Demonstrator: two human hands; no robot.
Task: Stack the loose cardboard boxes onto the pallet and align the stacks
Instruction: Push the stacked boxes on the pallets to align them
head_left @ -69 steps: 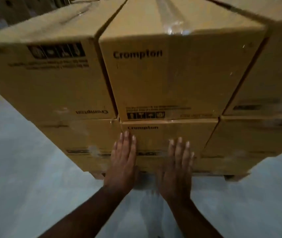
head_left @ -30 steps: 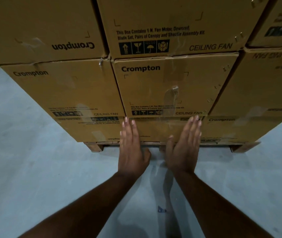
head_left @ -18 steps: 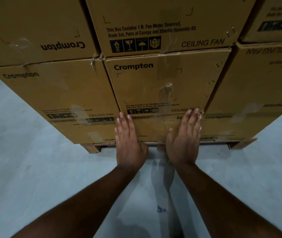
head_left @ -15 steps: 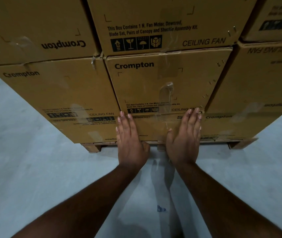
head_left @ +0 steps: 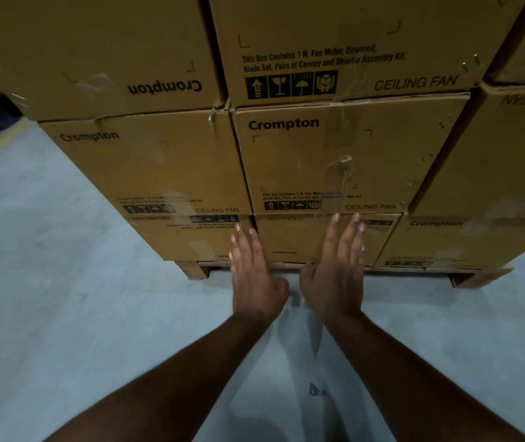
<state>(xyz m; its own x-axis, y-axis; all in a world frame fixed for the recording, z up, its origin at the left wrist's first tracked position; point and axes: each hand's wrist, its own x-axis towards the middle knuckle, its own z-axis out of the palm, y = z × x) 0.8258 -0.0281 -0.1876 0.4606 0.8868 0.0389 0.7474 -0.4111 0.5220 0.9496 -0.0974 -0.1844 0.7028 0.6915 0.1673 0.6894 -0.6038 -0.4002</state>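
Observation:
Brown Crompton ceiling-fan boxes stand in three columns on a wooden pallet point(head_left: 194, 268). The bottom middle box point(head_left: 296, 239) lies under the second-tier middle box point(head_left: 318, 154). My left hand point(head_left: 253, 272) lies flat with straight fingers against the bottom middle box at its left edge. My right hand point(head_left: 337, 266) lies flat on the same box's face, fingertips reaching its top edge. Both palms hang below the box's lower edge, over the pallet's front. Neither hand holds anything.
The left column box point(head_left: 159, 164) and right column box point(head_left: 494, 154) flank the middle stack. A grey concrete floor point(head_left: 63, 314) spreads on both sides. A pallet foot point(head_left: 475, 279) sticks out at the right. My white trouser leg point(head_left: 302, 393) shows between my forearms.
My hands have stayed flat on the bottom middle box. The right hand has shifted slightly left and the camera has moved a little closer.

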